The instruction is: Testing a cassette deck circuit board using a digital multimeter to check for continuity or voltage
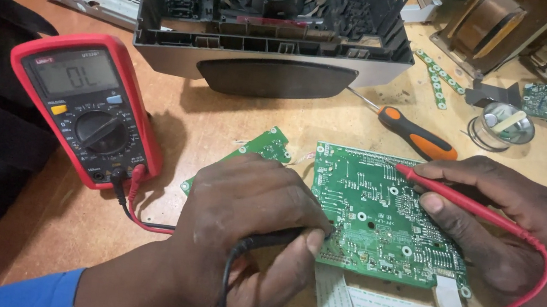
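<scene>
Left hand point(248, 229) pinches the black probe point(278, 237) at the near-left edge of the flat green circuit board point(382, 219); right hand point(503, 225) grips the red probe point(464, 204), slanting onto its far side.

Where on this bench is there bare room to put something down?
Bare wood lies between the multimeter, the grey casing and the left hand. The right side is crowded: screwdriver, solder reel, circuit board, right hand.
</scene>
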